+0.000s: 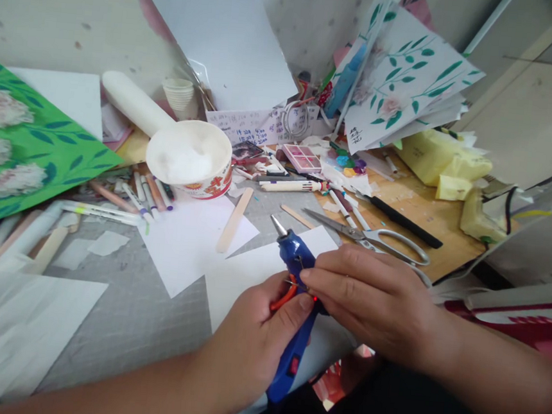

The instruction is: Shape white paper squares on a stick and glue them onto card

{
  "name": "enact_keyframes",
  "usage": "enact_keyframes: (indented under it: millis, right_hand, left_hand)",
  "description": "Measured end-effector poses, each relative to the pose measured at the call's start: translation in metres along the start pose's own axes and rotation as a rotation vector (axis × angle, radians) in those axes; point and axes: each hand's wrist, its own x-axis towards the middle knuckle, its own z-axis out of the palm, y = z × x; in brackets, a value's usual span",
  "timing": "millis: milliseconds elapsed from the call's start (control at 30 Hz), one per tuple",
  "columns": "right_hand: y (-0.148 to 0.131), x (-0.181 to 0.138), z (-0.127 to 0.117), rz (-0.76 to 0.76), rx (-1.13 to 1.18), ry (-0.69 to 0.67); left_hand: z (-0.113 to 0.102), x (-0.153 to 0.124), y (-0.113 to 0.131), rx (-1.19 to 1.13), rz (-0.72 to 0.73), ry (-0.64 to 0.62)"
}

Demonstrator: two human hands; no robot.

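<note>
A blue hot glue gun [294,247] with an orange trigger [284,296] and a metal nozzle is held over the front of the desk, its tip pointing up and to the left. My left hand [250,330] is wrapped round its handle near the trigger. The fingertips of my right hand [375,293] are pinched together against the side of the body, at a thin metal wire [299,262] there. A small red light glows beside those fingertips. On the handle sits a red switch [294,364]. White paper [230,287] lies beneath the gun.
Scissors [374,238] and a black-handled knife [405,221] lie beyond my right hand. A paper tub [210,185] of white fluff, a wooden stick [235,219] and several markers [146,192] are farther back. Flower artwork [82,151] leans at left; yellow tissue packs [435,156] stand right.
</note>
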Motion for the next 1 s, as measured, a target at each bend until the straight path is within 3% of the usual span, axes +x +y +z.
enact_keyframes:
  millis: [367,533,733,1000]
  right_hand:
    - [0.0001,-0.0029,0.0045,0.002,0.156,0.051]
    - [0.0008,-0.0023,0.0018,0.002,0.076,0.026]
    - [0.0015,-0.0021,-0.0008,-0.011,0.053,-0.050]
    - [0.0004,0.0005,-0.0020,0.007,0.129,-0.041]
  left_hand:
    - [-0.0001,0.0004,0.0010,0.038,0.022,0.008]
    - [0.0010,0.0006,0.0004,0.064,0.032,0.030]
    - [0.0010,0.0005,-0.0008,0.106,0.030,0.011]
    - [-0.0003,-0.0009,0.0050,0.222,-0.053,-0.074]
